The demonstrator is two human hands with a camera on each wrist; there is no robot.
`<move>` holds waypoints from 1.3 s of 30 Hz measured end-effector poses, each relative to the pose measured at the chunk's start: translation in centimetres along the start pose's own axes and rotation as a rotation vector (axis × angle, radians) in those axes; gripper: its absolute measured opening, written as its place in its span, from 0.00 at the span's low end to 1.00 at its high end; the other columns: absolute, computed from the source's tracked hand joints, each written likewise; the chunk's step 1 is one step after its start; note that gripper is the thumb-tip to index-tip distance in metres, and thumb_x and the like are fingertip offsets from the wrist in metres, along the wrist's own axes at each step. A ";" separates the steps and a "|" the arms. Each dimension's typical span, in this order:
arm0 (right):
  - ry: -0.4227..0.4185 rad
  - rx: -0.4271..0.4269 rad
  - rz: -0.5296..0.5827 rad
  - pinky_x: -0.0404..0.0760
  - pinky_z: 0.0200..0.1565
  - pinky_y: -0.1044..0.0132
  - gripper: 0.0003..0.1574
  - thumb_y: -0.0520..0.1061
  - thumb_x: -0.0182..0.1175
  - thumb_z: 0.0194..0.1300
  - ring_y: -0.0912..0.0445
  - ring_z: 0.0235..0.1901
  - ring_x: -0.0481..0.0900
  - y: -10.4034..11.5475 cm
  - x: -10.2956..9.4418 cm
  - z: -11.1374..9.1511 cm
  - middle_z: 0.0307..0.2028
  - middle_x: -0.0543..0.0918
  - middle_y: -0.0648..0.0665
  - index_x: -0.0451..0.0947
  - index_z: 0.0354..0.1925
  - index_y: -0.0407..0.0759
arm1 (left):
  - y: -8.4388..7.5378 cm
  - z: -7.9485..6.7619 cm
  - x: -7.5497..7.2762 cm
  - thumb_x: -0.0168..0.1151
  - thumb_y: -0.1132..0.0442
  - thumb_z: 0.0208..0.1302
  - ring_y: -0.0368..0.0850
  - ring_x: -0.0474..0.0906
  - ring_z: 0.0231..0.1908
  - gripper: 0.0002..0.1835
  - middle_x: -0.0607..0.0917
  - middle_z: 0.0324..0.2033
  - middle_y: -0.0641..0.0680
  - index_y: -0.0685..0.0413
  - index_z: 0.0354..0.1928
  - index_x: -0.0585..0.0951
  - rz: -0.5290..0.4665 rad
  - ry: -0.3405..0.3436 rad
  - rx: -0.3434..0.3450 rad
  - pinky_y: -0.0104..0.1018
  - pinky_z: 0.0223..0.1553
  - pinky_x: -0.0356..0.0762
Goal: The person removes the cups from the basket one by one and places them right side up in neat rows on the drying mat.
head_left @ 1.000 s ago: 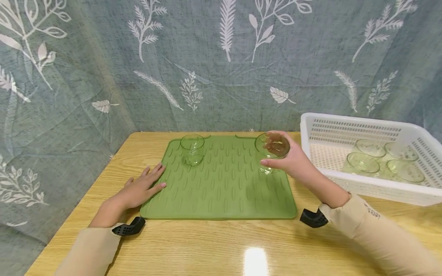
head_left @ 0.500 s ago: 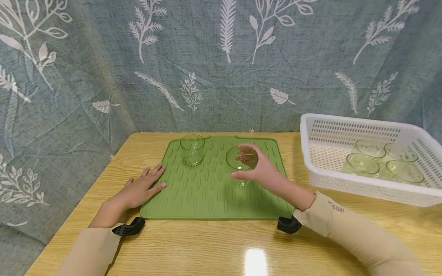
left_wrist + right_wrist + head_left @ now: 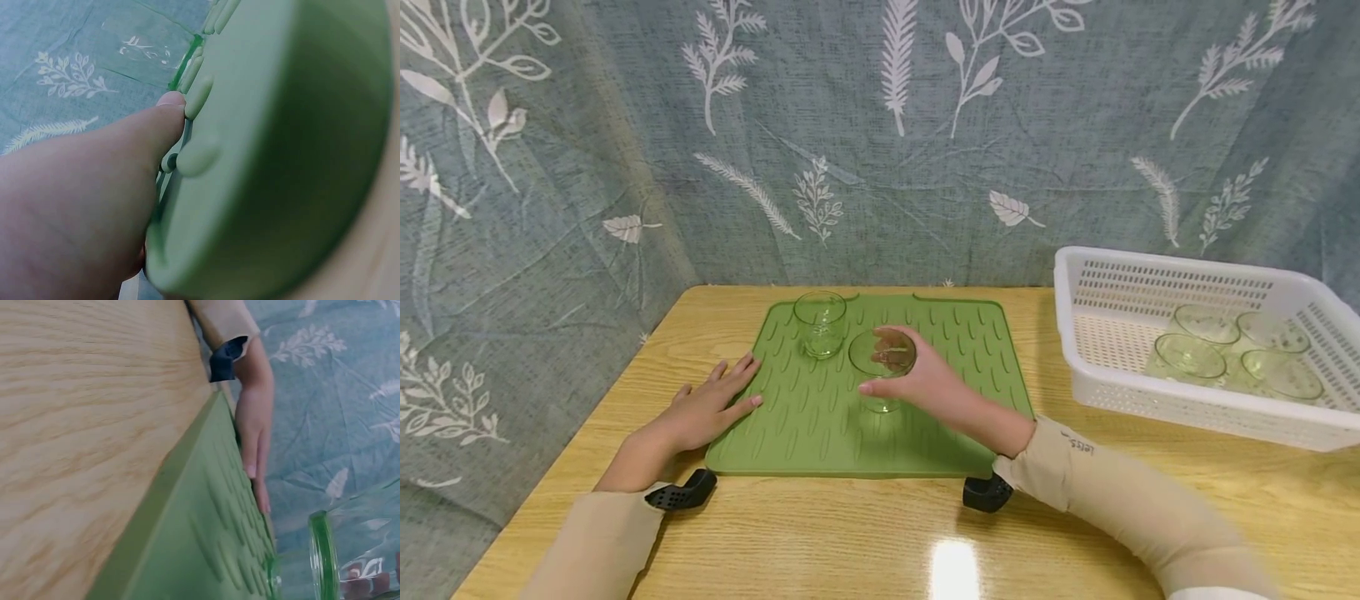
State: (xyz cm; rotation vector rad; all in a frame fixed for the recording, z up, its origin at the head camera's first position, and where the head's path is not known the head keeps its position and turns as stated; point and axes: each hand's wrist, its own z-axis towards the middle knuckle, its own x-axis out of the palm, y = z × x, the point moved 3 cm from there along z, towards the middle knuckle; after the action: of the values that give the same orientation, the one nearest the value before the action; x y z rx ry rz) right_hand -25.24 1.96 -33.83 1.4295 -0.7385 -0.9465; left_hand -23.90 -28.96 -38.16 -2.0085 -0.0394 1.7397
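My right hand [image 3: 928, 379] grips a clear greenish glass [image 3: 867, 360] round its side, thumb toward me and fingers behind. That glass is upright above the middle of the green ridged mat [image 3: 820, 450]; in the right wrist view a gap shows between the mat and the glass's thick base [image 3: 322, 556]. On the mat's back left stands a second glass [image 3: 820, 321]. My left hand [image 3: 711, 412] lies with fingers spread at the mat's left edge, the thumb [image 3: 169, 103] resting on the ridges in the left wrist view.
A white slotted plastic basket [image 3: 1210, 400] stands at the right, with several similar glasses [image 3: 1189, 357] inside. The table [image 3: 820, 533] is pale wood. A blue-grey curtain [image 3: 880, 208] with white leaf prints hangs behind and along the left side.
My right hand has carried its glass leftward and slightly toward me, from the mat's right side to its middle. My left hand and the standing glass have stayed put.
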 end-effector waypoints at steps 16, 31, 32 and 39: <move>0.039 0.035 0.060 0.71 0.54 0.56 0.50 0.41 0.74 0.47 0.48 0.61 0.65 -0.9 2.6 2.9 0.63 0.64 0.41 0.60 0.65 0.52 | 0.4 0.1 0.3 0.39 0.37 0.68 0.65 0.35 0.68 0.40 0.43 0.72 0.56 0.50 0.74 0.47 0.001 0.008 -0.011 0.76 0.52 0.32; 0.084 0.042 0.031 0.71 0.54 0.55 0.49 0.39 0.71 0.51 0.49 0.62 0.63 -1.1 5.9 3.6 0.64 0.64 0.46 0.58 0.67 0.52 | 0.2 0.1 0.2 0.40 0.37 0.68 0.67 0.36 0.67 0.40 0.44 0.72 0.57 0.51 0.73 0.48 0.016 0.004 0.002 0.77 0.51 0.34; 0.085 0.033 0.027 0.71 0.53 0.55 0.49 0.40 0.71 0.51 0.50 0.62 0.64 -1.1 6.1 3.7 0.64 0.64 0.46 0.59 0.66 0.53 | 0.2 0.1 0.2 0.40 0.37 0.68 0.67 0.36 0.67 0.40 0.44 0.72 0.57 0.51 0.73 0.48 0.018 0.004 0.002 0.77 0.51 0.34; 0.076 0.017 0.029 0.72 0.52 0.57 0.51 0.42 0.74 0.48 0.55 0.61 0.65 -1.8 7.2 4.7 0.64 0.63 0.48 0.59 0.66 0.57 | 0.5 0.1 0.3 0.39 0.37 0.68 0.66 0.35 0.68 0.40 0.43 0.72 0.57 0.51 0.73 0.47 0.019 0.006 -0.002 0.77 0.51 0.33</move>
State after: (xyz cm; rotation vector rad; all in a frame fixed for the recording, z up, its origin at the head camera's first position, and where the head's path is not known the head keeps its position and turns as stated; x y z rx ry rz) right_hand -26.20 -6.47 -36.31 1.4580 -0.7108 -0.8601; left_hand -24.10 -29.20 -38.64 -2.0220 -0.0203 1.7454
